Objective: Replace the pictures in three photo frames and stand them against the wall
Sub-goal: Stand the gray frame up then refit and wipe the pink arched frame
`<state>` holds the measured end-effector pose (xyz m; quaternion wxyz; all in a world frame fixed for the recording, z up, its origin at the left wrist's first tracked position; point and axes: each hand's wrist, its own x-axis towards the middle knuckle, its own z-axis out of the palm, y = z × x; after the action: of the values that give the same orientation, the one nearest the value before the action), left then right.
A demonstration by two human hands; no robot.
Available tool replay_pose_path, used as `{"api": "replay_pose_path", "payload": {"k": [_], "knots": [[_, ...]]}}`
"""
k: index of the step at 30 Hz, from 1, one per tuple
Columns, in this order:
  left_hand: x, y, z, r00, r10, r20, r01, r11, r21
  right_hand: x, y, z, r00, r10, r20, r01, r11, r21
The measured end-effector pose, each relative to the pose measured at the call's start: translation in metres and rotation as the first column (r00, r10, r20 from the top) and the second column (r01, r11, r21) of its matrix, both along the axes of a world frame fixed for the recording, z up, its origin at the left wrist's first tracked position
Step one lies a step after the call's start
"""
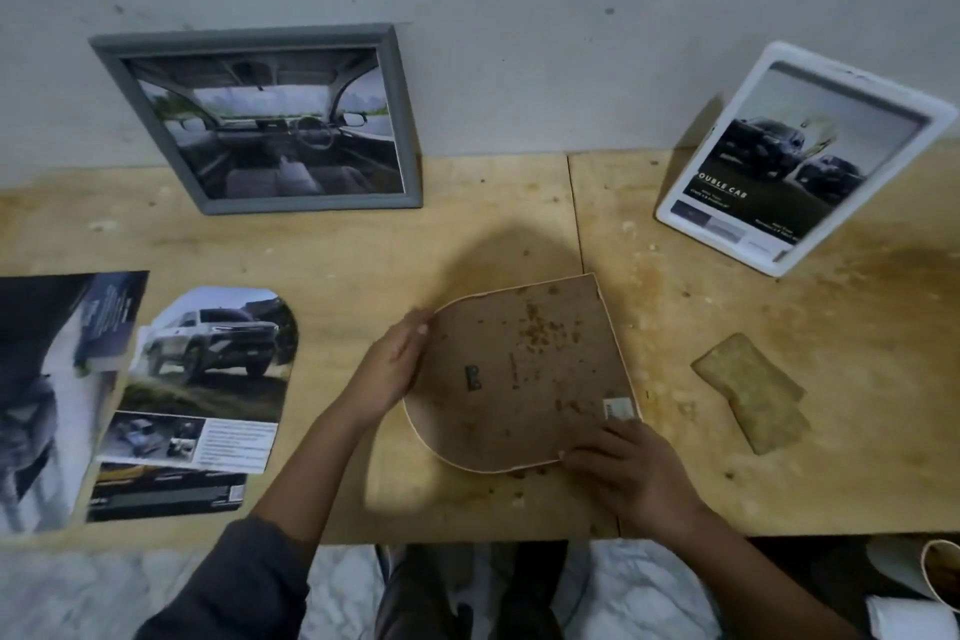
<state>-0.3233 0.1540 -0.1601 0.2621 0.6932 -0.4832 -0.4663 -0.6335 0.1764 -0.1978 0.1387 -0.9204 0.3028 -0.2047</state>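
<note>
An arch-shaped photo frame [524, 374] lies face down on the wooden table [727, 483], its brown backing board up. My left hand [392, 369] holds its rounded left edge. My right hand [623, 468] rests on its near right corner, fingers curled over the edge. A grey frame [260, 120] with a car-interior picture leans against the wall [519, 16] at the back left. A white frame [800, 156] with a dark truck picture stands at the back right. An arch-cut picture of a white truck [213, 369] lies to the left.
Brochure pages [47, 395] lie at the table's left edge, one under the cut picture. A tan folded stand piece [753, 390] lies on the right. A paper cup [940, 572] sits below the table's right corner. Crumbs of debris dot the backing board and table.
</note>
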Motion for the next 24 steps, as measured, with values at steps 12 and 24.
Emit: {"api": "replay_pose_path", "payload": {"k": [12,24], "knots": [[-0.063,0.125,-0.03,0.919,0.16,0.361,-0.142,0.987,-0.074,0.168,-0.07,0.054,0.638,0.485,-0.597,-0.393,0.873,0.29],[-0.068,0.126,-0.036,0.884,0.158,0.44,-0.156,0.987,-0.042,0.198,-0.078,0.072,0.436,0.375,-0.818,-0.699,0.714,-0.045]]}}
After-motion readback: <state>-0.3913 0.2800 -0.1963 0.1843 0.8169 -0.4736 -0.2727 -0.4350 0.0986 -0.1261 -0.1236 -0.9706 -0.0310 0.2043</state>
